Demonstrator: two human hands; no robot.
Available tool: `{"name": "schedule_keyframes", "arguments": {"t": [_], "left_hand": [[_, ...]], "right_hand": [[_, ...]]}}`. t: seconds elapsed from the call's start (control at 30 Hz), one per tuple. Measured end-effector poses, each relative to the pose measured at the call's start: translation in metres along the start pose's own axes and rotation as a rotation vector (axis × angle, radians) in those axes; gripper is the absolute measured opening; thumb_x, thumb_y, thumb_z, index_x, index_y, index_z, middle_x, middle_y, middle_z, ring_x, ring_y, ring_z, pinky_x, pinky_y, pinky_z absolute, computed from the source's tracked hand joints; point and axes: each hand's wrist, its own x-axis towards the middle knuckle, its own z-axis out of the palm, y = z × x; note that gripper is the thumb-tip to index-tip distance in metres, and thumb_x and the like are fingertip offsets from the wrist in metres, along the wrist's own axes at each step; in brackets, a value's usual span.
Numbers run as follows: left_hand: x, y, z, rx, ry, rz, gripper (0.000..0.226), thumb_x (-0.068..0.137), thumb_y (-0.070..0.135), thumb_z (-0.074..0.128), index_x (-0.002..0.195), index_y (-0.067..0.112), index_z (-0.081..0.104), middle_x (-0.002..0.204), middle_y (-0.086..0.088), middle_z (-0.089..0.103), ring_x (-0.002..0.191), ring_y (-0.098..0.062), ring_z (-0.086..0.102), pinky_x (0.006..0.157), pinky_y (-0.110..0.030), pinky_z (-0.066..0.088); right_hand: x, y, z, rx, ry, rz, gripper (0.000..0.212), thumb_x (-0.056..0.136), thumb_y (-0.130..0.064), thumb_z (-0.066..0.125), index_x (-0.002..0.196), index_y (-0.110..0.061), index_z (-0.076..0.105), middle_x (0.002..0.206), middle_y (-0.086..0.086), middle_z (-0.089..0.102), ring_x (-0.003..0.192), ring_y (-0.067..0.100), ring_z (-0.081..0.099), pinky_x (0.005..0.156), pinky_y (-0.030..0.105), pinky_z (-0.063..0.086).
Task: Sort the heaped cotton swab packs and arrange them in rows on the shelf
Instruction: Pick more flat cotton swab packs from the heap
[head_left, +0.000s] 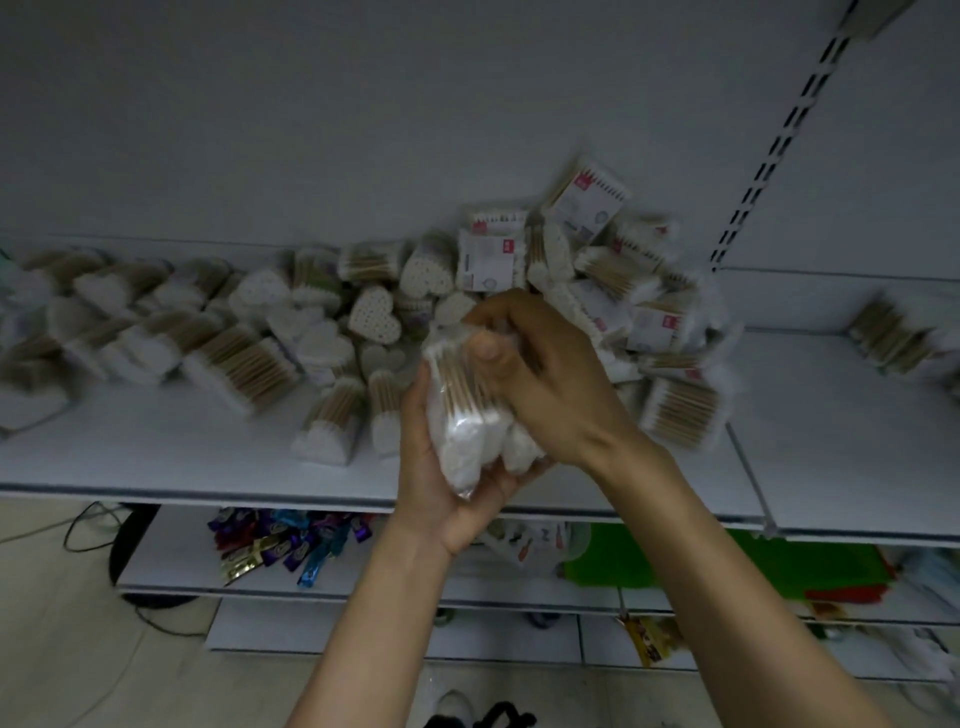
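Both hands hold a bundle of clear-wrapped cotton swab packs (470, 415) in front of the white shelf (156, 457). My left hand (447, 499) cups the bundle from below with fingers curled round it. My right hand (540, 374) grips its top, thumb pressed on the wrap. Behind them a loose heap of swab packs (587, 270) rises against the back panel, some with white and red labels. Heart-shaped packs (370, 314) lie in the middle. More packs (156, 332) spread along the shelf to the left.
A slotted upright (774, 150) divides this bay from the right one, where a few swab packs (893, 338) lie. Lower shelves carry coloured wrapped items (280, 540) and a green pack (649, 561). Black cables (93, 530) run across the floor at left.
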Motion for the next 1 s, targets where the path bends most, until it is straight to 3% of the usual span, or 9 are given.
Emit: {"name": "schedule_keyframes", "arguments": {"t": [0.1,0.17,0.23,0.37,0.43,0.6,0.77,0.87,1.0], "left_hand": [[0.001,0.000,-0.009,-0.144,-0.022,0.054,0.049,0.087,0.054,0.043,0.087,0.017,0.075,0.096,-0.007,0.070,0.086,-0.024,0.068,0.084,-0.046,0.055],[-0.002,0.007,-0.019,-0.206,-0.035,0.112,0.052,0.092,0.057,0.034,0.084,0.019,0.069,0.088,-0.003,0.068,0.080,-0.021,0.067,0.076,-0.040,0.056],[-0.004,0.016,-0.032,-0.235,-0.017,0.156,0.051,0.093,0.059,0.030,0.093,0.022,0.064,0.094,-0.001,0.066,0.088,-0.020,0.065,0.081,-0.040,0.053],[-0.005,0.015,-0.043,-0.351,0.012,0.199,0.050,0.096,0.055,0.030,0.083,0.021,0.065,0.085,0.000,0.064,0.078,-0.019,0.065,0.074,-0.039,0.052],[-0.005,0.014,-0.042,-0.368,0.025,0.219,0.050,0.096,0.055,0.032,0.083,0.021,0.066,0.086,-0.001,0.066,0.078,-0.020,0.067,0.077,-0.041,0.053],[-0.008,0.020,-0.045,-0.354,0.069,0.267,0.057,0.093,0.058,0.037,0.134,0.023,0.053,0.132,-0.008,0.060,0.113,-0.031,0.062,0.090,-0.063,0.045],[-0.010,0.017,-0.042,-0.340,0.110,0.291,0.047,0.092,0.057,0.039,0.105,0.022,0.068,0.119,-0.006,0.068,0.102,-0.028,0.068,0.090,-0.063,0.043],[-0.012,0.017,-0.041,-0.320,0.124,0.296,0.049,0.092,0.056,0.038,0.094,0.021,0.072,0.110,-0.005,0.071,0.097,-0.026,0.070,0.088,-0.061,0.045],[-0.009,0.019,-0.046,-0.317,0.099,0.301,0.045,0.095,0.055,0.034,0.091,0.022,0.065,0.092,-0.001,0.070,0.084,-0.021,0.071,0.076,-0.050,0.056]], "right_hand": [[0.007,0.005,-0.010,0.131,0.027,0.107,0.050,0.084,-0.071,0.038,0.101,-0.030,0.062,0.096,-0.024,0.057,0.091,-0.013,0.053,0.078,0.004,0.038],[0.007,0.020,-0.024,0.069,0.294,0.177,0.025,0.085,-0.054,0.054,0.093,-0.031,0.062,0.092,-0.018,0.062,0.085,-0.007,0.057,0.071,0.006,0.040],[0.002,0.042,-0.042,-0.206,0.503,0.137,0.019,0.084,-0.041,0.063,0.089,-0.023,0.061,0.088,-0.006,0.063,0.081,0.005,0.056,0.069,0.015,0.043],[0.002,0.078,-0.051,-0.673,0.268,0.217,0.044,0.075,-0.044,0.074,0.104,-0.011,0.066,0.099,0.013,0.059,0.094,0.032,0.055,0.075,0.035,0.044],[0.007,0.084,-0.041,-0.804,0.201,0.234,0.041,0.077,-0.041,0.072,0.102,-0.009,0.068,0.102,0.017,0.058,0.097,0.037,0.054,0.077,0.039,0.044],[0.015,0.080,-0.015,-0.732,0.352,0.068,0.018,0.080,-0.023,0.063,0.077,-0.007,0.070,0.088,0.017,0.058,0.082,0.036,0.054,0.065,0.035,0.044],[0.011,0.082,0.014,-0.642,0.137,0.014,0.017,0.080,-0.020,0.065,0.085,-0.004,0.070,0.094,0.017,0.058,0.089,0.035,0.055,0.070,0.031,0.042],[0.006,0.082,0.016,-0.685,0.173,-0.017,0.032,0.076,-0.025,0.070,0.102,-0.008,0.069,0.111,0.017,0.060,0.105,0.033,0.049,0.081,0.037,0.045],[0.004,0.089,0.009,-0.883,0.145,0.064,0.043,0.075,-0.020,0.071,0.117,-0.013,0.066,0.132,0.015,0.056,0.123,0.035,0.048,0.099,0.040,0.033]]}}
